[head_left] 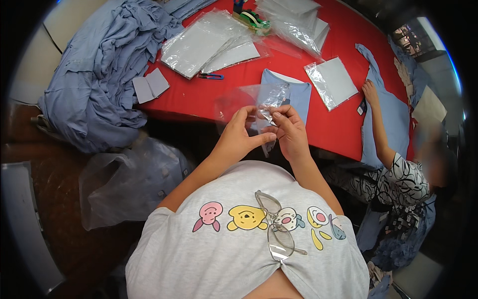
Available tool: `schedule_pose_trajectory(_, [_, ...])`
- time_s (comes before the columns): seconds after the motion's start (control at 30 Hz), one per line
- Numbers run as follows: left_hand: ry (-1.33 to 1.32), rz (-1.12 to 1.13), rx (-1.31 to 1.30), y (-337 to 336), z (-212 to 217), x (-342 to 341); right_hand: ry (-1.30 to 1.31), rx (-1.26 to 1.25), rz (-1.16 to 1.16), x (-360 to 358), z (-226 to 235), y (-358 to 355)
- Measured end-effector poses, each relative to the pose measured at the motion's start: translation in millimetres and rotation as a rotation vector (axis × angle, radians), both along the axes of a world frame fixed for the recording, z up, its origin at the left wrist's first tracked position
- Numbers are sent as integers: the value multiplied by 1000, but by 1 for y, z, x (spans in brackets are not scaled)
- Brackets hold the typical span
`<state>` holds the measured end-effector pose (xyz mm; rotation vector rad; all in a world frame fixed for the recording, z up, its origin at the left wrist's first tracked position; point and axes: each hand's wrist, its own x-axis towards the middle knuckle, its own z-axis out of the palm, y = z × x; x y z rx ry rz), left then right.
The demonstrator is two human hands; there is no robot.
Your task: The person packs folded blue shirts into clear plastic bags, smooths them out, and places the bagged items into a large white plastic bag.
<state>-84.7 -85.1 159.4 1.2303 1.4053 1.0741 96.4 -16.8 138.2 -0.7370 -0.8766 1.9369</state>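
Note:
Both my hands are raised at the near edge of a red-covered table (199,94), closed on a clear plastic bag (236,99). My left hand (240,133) grips one side of it, thumb toward the right. My right hand (290,128) pinches the bag's edge between thumb and fingers. The bag looks crumpled and see-through, its lower end hanging below my fingers. Just beyond my hands a folded light-blue garment (301,94) lies on the table, with a white sheet showing at its top; my hands and the bag cover part of it.
Blue garments (99,74) heap at the left, near an open notebook (151,85). Bagged white sheets (204,40), a blue cutter (211,76) and a green tape dispenser (251,20) lie farther back. A bagged sheet (331,82) is right. A co-worker's hand (370,92) touches a blue garment (388,114).

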Motion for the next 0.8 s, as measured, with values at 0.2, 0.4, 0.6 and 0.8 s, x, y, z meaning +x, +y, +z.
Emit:
schedule_pose_trajectory(0.2, [-222,-53,-81,-2,-9,-1,-133,115,120,28,6,-6])
schedule_pose_trajectory(0.4, [-616,-454,-217,3,25,-38,-444,605,75,54,42,28])
schedule_pose_trajectory(0.6, [-1107,-227,-304,16,12,-44,-313,356,231,48,36,17])
schedule_pose_trajectory(0.8, [-965,14,-228,14,-19,-46,-443,272,125,64,25,-3])
